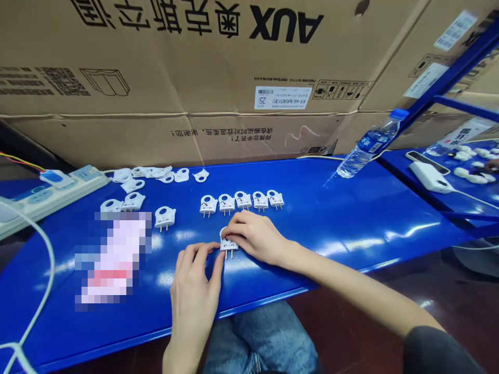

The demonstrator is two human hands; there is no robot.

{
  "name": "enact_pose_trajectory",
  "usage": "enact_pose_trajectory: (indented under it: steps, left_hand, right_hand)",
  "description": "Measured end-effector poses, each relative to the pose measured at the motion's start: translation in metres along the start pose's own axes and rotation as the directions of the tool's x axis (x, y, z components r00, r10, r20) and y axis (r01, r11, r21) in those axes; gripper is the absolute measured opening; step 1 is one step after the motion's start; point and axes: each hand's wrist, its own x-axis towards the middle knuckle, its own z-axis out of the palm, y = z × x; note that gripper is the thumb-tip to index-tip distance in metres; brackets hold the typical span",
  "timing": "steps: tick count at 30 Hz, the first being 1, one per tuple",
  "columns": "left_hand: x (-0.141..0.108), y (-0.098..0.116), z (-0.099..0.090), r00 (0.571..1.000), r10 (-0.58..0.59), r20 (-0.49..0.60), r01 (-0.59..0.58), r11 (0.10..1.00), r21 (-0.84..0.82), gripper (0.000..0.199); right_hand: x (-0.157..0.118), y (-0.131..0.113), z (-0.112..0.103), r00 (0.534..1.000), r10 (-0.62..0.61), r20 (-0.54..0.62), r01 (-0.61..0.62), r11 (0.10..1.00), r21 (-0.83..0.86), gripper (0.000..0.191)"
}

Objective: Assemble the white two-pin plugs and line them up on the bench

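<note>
Both my hands meet at a white two-pin plug piece [229,246] on the blue table, its metal pins pointing toward me. My left hand [198,275] pinches its left edge between thumb and fingers. From the right, my right hand [255,235] has its fingertips closed on the upper part, hiding some of it. Behind them stands a row of several similar plug pieces [242,200] with dark and red marks inside. Farther left lies a single plug piece [165,217] with its pins toward me.
More white pieces [181,175] lie at the back left, beside a power strip [50,195]. A blurred pink item [119,259] is on the left. A water bottle [368,144] leans at the right, near a blue frame. Cardboard boxes [218,67] stand behind the table [312,208].
</note>
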Motion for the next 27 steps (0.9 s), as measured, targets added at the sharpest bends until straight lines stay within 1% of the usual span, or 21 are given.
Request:
enact_pose_trajectory:
  steps: [5,9,18,27]
  left_hand:
    - [0.0004,-0.0004,0.0002,1.000,0.006,0.004,-0.006,1.000,0.025,0.032]
    - [0.0003,-0.0007,0.0002,1.000,0.015,-0.006,-0.015,1.000,0.005,0.033]
    - [-0.0006,-0.0006,-0.0008,1.000,0.014,-0.010,-0.014,1.000,-0.019,0.029]
    - [-0.0012,-0.0011,-0.0017,0.999,0.041,-0.016,-0.042,0.998,-0.052,0.028]
  right_hand:
    - [0.0001,-0.0005,-0.0007,1.000,0.015,0.002,-0.015,1.000,0.006,0.017]
    - [0.0011,-0.0020,-0.0021,1.000,0.029,0.007,-0.030,0.999,0.019,0.012]
    - [-0.0002,-0.0014,-0.0025,1.000,0.010,0.010,-0.010,1.000,0.002,0.014]
    - [0.0000,-0.0014,-0.0025,1.000,0.001,0.004,-0.001,1.000,-0.016,0.015]
